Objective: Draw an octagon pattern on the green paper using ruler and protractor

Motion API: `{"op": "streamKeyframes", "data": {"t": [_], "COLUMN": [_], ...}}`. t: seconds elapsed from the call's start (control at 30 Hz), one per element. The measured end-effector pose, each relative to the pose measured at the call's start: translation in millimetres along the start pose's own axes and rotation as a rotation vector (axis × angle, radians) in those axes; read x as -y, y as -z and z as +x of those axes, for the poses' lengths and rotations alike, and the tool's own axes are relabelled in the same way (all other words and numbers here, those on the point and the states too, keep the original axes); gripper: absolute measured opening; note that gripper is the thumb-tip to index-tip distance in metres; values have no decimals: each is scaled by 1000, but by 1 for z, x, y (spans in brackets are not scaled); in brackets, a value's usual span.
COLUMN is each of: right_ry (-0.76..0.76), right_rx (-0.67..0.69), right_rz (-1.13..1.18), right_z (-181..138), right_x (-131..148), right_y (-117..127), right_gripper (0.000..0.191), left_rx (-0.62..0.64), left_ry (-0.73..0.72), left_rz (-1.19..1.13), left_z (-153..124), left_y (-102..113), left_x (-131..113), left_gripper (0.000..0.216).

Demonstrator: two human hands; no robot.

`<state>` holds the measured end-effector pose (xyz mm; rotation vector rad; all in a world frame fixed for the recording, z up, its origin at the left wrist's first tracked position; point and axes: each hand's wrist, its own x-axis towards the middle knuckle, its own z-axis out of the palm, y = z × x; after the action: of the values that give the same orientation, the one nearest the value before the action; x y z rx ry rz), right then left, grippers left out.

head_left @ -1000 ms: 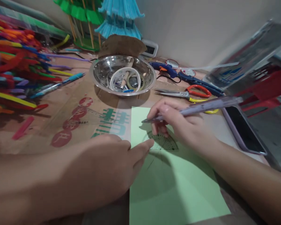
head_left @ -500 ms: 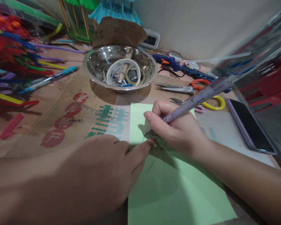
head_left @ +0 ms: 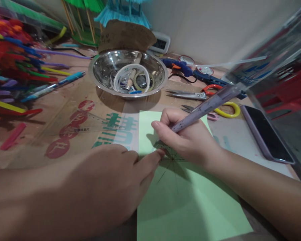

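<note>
While the right hand [head_left: 188, 137] pinches a purple pen [head_left: 200, 107] between thumb and fingers, the left hand [head_left: 107, 177] has its pointing finger out straight, gripping nothing that shows, and seems to press down a clear protractor [head_left: 169, 152] on the green paper [head_left: 175, 211]. The protractor is at six o'clock from the right fingers, close by, and the right hand hides part of it. The left fingertip touches near its nine o'clock end, so the left hand looks nearer. Its flat edge runs from nine to three o'clock. The pen leans with its back end toward two o'clock; its tip is hidden, so I can't tell if it touches the protractor. That meeting spot looks like what matters most. Thin dark lines [head_left: 161, 177] point to six and seven o'clock. A steel bowl [head_left: 105, 67] sits at eleven o'clock from the right fingers, a phone [head_left: 268, 134] at three.
</note>
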<state>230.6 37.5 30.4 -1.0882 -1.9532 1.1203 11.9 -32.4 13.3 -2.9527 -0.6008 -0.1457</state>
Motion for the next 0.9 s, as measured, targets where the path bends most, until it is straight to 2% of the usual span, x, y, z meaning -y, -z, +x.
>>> {"op": "streamKeyframes", "data": {"t": [0.13,0.33,0.9], "right_ry": [4,24,27], "right_rx": [3,13,-8], "right_rz": [-6,-47,-52], "right_z": [0,0,1], "right_x": [1,1,0], "right_y": [0,0,-1], "right_gripper": [48,40,38], "left_rx": [-10,-163,-188], "left_ry": [12,5,10], "left_rz": [0,17,21], "left_z": [-4,-3,2], "left_y": [-2,-7,-2], "left_x": [-1,2,4], "left_gripper": [49,38,48]}}
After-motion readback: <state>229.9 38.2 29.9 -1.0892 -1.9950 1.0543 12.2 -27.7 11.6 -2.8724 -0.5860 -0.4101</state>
